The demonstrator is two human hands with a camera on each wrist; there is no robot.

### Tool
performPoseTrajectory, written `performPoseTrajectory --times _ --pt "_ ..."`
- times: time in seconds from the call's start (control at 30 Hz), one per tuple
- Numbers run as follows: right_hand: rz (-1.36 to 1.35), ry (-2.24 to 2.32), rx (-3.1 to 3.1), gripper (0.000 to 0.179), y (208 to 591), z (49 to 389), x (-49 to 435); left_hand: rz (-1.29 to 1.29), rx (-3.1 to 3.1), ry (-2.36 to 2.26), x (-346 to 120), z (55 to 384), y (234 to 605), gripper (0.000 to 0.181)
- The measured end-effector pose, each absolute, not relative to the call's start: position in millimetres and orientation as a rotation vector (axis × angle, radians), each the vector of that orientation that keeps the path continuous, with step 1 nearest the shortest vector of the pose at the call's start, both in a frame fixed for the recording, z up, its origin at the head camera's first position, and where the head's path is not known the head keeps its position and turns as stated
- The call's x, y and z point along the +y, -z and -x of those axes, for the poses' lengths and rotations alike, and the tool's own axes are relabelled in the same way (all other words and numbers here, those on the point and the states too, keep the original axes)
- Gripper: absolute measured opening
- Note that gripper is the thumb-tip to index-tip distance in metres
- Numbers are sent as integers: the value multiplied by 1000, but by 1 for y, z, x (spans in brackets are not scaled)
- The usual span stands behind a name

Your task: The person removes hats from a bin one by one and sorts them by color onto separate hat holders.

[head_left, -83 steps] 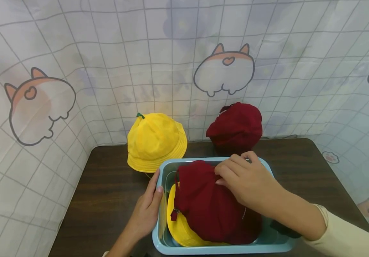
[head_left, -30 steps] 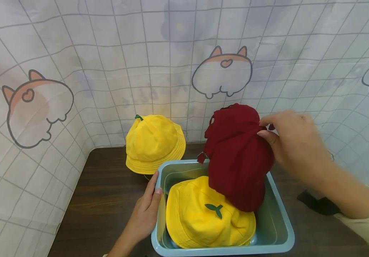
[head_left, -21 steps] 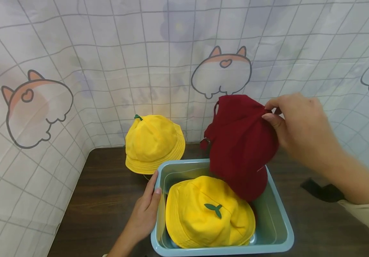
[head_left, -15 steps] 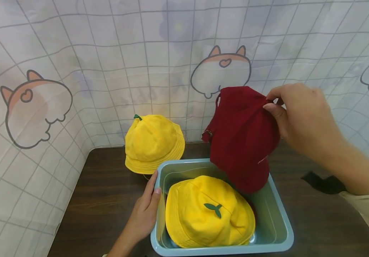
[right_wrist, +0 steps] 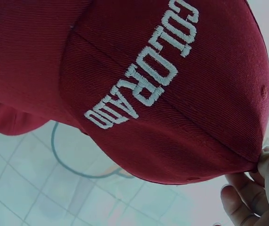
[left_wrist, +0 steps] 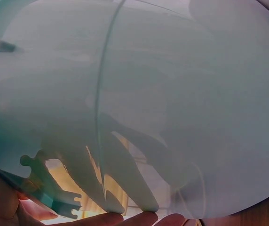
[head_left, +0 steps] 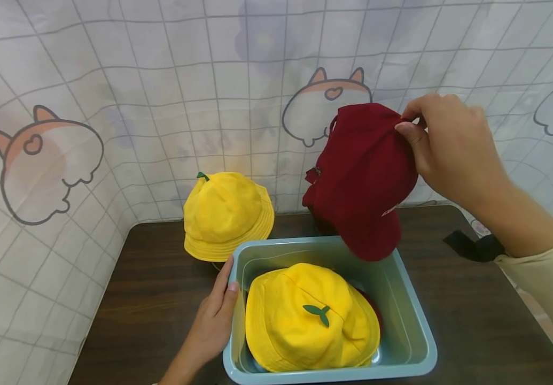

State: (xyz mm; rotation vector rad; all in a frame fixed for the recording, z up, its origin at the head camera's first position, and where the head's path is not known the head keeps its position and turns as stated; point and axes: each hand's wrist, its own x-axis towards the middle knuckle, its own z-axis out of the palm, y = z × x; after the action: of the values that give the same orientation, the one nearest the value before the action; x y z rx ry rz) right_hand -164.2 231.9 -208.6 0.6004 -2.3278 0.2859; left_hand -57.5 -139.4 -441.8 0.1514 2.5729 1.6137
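Head view: right hand [head_left: 454, 149] is pinching the red cap [head_left: 365, 176] at upper right, brim overlapping the blue basin's [head_left: 398, 299] far rim, small gap to the yellow hat [head_left: 319, 326] inside. Cap's higher than half a second ago. Left hand [head_left: 211, 323] lies straight-fingered along the left edge. Left wrist: basin wall, hand mostly cropped. Right wrist: COLORADO stitching, hand cut off lower right.
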Motion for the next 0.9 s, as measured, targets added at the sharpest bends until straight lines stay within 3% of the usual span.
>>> performPoseTrajectory --times 0.9 --pt "-250 -292 -2557 36 209 234 240 -161 2588 -1622 -137 56 439 53"
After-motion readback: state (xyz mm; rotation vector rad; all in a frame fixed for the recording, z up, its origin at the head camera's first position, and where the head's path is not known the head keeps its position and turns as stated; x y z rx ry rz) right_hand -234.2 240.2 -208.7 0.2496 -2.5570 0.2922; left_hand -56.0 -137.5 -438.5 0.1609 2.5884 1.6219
